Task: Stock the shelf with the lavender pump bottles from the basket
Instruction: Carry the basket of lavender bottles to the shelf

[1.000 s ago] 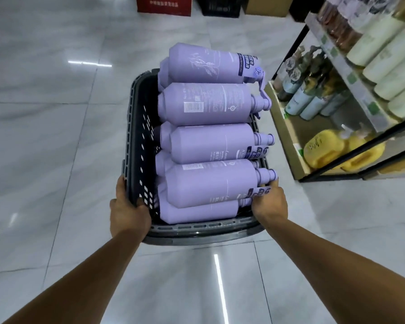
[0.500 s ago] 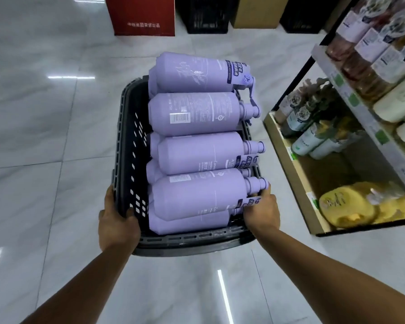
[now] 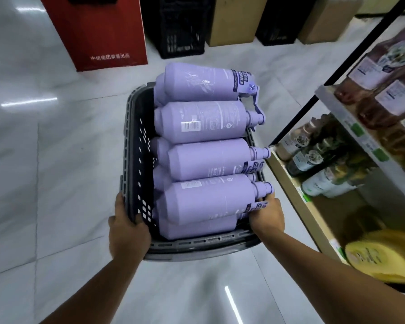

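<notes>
A dark grey plastic basket [image 3: 132, 146] is held out in front of me, above the floor. Several lavender pump bottles [image 3: 204, 160] lie stacked on their sides in it, necks pointing right. My left hand [image 3: 126, 232] grips the basket's near left rim. At the near right rim my right hand [image 3: 267, 218] grips the edge, just below the neck of the nearest bottle. The shelf [image 3: 351, 118] stands at the right, with brown jars on its upper board and dark bottles below.
Yellow bottles [image 3: 381, 258] sit on the shelf's lowest level at the near right. A red box [image 3: 96, 31], black crates [image 3: 178, 24] and cardboard boxes [image 3: 234, 17] stand on the glossy tiled floor ahead. A black shelf post [image 3: 332, 76] slants beside the basket.
With both hands holding on as before, the basket has been carried forward along the shelf. The red box and crates are nearer, and the shelf has slid closer on the right.
</notes>
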`<state>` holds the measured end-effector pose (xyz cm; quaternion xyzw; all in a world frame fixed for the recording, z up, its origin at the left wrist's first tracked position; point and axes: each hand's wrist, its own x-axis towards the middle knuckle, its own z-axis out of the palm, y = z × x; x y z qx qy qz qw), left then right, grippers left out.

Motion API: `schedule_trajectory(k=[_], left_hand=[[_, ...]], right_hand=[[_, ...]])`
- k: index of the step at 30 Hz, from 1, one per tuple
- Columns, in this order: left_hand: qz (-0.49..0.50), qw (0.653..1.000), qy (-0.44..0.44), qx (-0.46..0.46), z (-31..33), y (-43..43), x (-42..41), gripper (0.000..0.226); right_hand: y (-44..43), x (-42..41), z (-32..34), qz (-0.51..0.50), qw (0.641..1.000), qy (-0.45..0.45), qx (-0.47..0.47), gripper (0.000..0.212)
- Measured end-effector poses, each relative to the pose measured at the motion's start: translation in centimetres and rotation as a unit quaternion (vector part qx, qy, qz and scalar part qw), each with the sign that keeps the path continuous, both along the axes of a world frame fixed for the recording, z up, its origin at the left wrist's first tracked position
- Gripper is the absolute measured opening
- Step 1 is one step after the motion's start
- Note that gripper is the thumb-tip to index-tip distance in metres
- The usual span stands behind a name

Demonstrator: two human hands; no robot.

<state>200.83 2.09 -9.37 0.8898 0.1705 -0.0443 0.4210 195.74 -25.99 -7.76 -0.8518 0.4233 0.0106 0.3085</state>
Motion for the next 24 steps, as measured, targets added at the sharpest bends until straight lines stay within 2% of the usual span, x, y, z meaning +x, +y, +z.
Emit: schedule_trajectory(k=[16,24], left_hand=[[-0.076,0.997,0.004,0.016,-0.1,-6.5,28.3,0.065],[-0.11,0.994,-0.009,0.009,0.2,-10.9,40.7,0.065]], right_hand=[[-5.5,24.0,0.5,-0.061,0.997,0.006,0.041,0.071],[-8.8,34.5,1.3,-0.094,0.995,0.007,0.04,0.067]])
